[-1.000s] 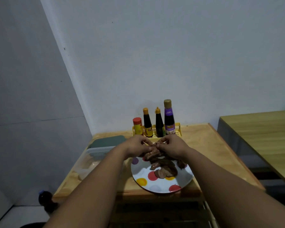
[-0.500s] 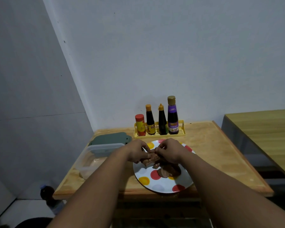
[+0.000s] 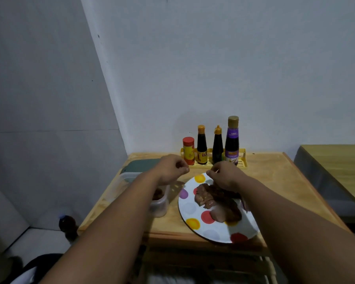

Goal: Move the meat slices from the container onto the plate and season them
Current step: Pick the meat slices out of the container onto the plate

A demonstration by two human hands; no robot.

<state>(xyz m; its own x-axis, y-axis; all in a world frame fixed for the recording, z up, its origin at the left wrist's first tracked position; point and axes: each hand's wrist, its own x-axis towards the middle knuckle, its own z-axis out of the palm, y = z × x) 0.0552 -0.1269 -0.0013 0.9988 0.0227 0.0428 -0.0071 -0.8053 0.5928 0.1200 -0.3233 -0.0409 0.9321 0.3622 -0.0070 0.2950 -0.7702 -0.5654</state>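
Container (image 3: 160, 203) half hidden behind left forearm, plate (image 3: 213, 232) rim cut by right

Brownish meat slices (image 3: 217, 199) lie piled in the middle of a round white plate (image 3: 213, 232) dotted with red, yellow, purple and grey spots, which sits flat near the front edge of the wooden counter (image 3: 275, 177). Just to its left stands a clear plastic container (image 3: 159, 206), open, with some reddish meat inside.

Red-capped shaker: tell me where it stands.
In the head view, the red-capped shaker stands at the left end of the yellow rack against the wall, beside a dark sauce bottle, just beyond the left hand.
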